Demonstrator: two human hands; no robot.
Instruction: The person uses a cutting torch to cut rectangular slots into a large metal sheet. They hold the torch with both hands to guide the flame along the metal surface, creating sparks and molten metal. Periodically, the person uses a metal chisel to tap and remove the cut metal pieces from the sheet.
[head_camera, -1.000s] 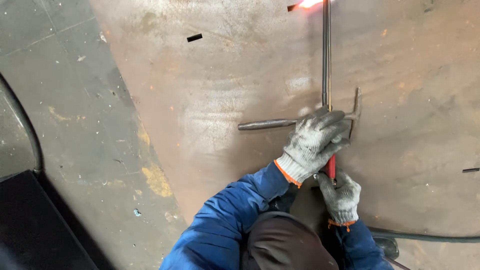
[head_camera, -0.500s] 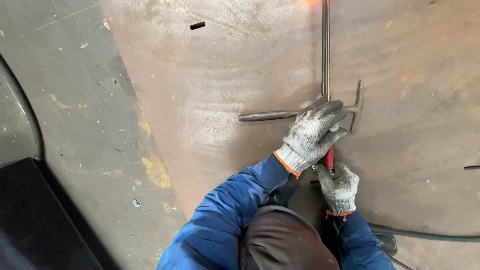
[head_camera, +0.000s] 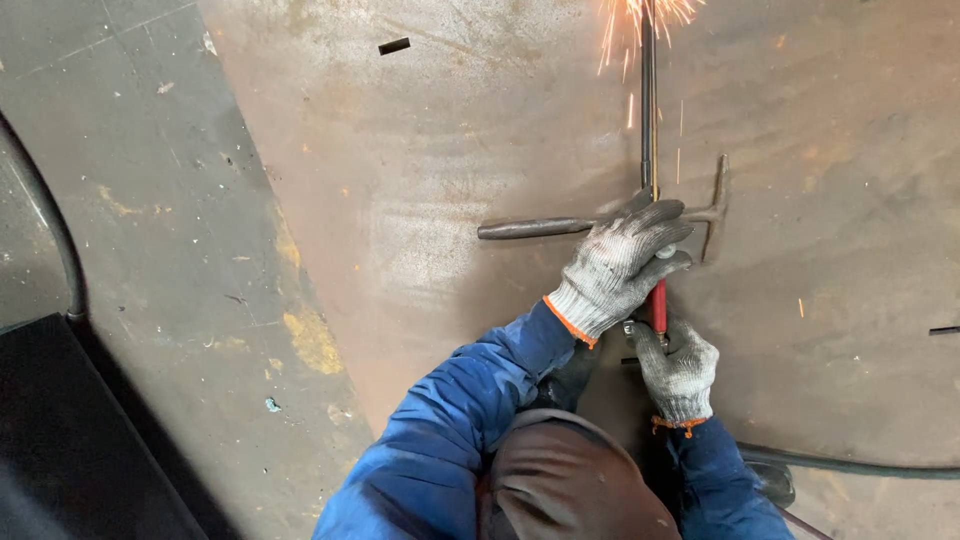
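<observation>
A dark hose (head_camera: 50, 230) curves down the grey concrete floor (head_camera: 150, 200) at the far left, ending by a black box (head_camera: 70, 440) in the lower corner. Next comes the edge of a large rusty steel plate (head_camera: 450, 130), with a small dark offcut (head_camera: 394, 45) lying near its top. A grey metal bar (head_camera: 540, 227) lies flat across the plate, ending in a T-shaped crosspiece (head_camera: 716, 205) on the far side of the hands. The left hand (head_camera: 620, 265) — in a soiled knit glove — is wrapped shut around the long cutting torch (head_camera: 648, 120), just above its red section. The torch runs straight up the plate, crossing the bar, to a spray of orange sparks (head_camera: 640, 20) at its tip. Just below, the gloved right hand (head_camera: 680, 370) closes on the torch's lower end — both blue sleeves (head_camera: 450, 430) reach in from the bottom. Another hose (head_camera: 850, 465) trails off rightwards.
</observation>
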